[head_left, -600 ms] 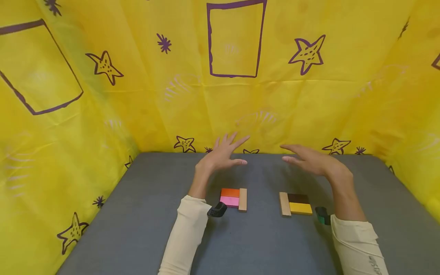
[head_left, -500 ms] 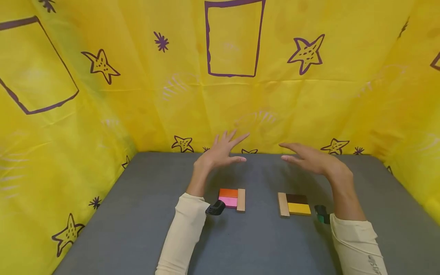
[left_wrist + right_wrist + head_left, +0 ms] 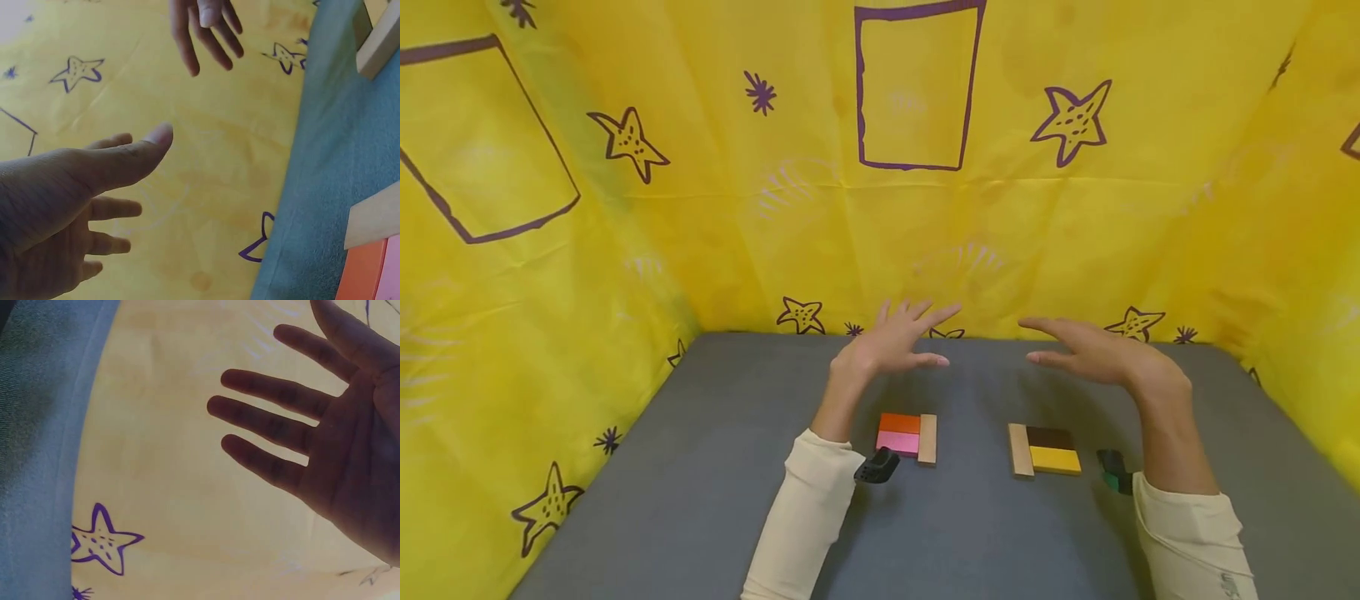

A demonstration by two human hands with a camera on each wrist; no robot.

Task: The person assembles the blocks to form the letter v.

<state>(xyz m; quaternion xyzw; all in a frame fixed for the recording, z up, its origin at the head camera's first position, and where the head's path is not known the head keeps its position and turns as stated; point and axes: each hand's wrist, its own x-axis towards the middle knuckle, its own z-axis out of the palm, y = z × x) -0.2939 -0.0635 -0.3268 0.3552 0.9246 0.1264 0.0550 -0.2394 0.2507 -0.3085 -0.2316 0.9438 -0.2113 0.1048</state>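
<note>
My left hand (image 3: 887, 343) is raised above the far part of the table, fingers spread and nothing held. Opposite it my right hand (image 3: 1101, 354) hovers with straight fingers, also holding nothing; the right wrist view shows its bare palm (image 3: 350, 444). Below the left hand lie an orange block (image 3: 900, 423), a pink block (image 3: 898, 443) and an upright-running plain wood block (image 3: 928, 440) side by side. Under the right hand another plain wood block (image 3: 1020, 451) lies against a dark brown block (image 3: 1050, 437) and a yellow block (image 3: 1056, 460). Neither hand touches any block.
The grey table (image 3: 700, 483) is walled by a yellow cloth (image 3: 700, 250) with purple stars and frames. A dark device sits at the left wrist (image 3: 877, 466) and another at the right wrist (image 3: 1113, 468). A gap separates the two block groups.
Both hands have shifted slightly to the right and a little lower in the head view, still spread. The view itself wobbles slightly. The blocks stay arranged as before.
</note>
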